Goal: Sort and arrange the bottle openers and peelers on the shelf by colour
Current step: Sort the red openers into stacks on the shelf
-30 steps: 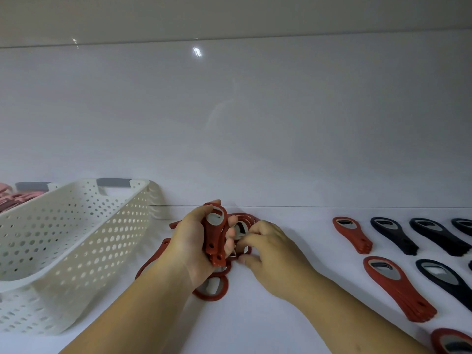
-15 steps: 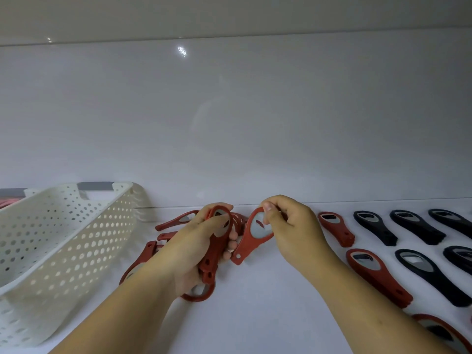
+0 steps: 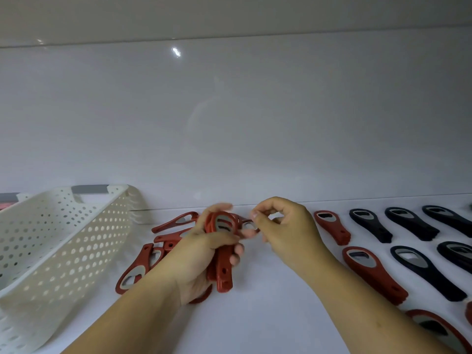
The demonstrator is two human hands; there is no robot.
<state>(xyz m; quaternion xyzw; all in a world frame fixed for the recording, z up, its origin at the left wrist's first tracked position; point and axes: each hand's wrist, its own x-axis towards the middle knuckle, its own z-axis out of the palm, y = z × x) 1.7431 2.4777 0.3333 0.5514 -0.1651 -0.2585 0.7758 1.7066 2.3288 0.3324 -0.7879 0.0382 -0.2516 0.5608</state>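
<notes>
My left hand (image 3: pixel 201 254) grips a stack of red bottle openers (image 3: pixel 224 275), heads up and handles down. My right hand (image 3: pixel 288 233) hovers just right of the stack's top with its fingers curled; I see nothing held in it. Loose red openers (image 3: pixel 138 269) lie on the white shelf (image 3: pixel 255 318) to the left of and behind my left hand. To the right, red openers (image 3: pixel 332 227) lie in a column, with black openers (image 3: pixel 370 224) in rows beyond them.
A white perforated basket (image 3: pixel 51 251) with a grey handle stands tilted at the left. The shelf's white back wall (image 3: pixel 229 123) rises directly behind the openers. Another red opener (image 3: pixel 439 330) lies at the bottom right edge.
My right hand picked a red opener from the pile, carried it to the stack in my left hand and let go of it. The stack is thicker.
</notes>
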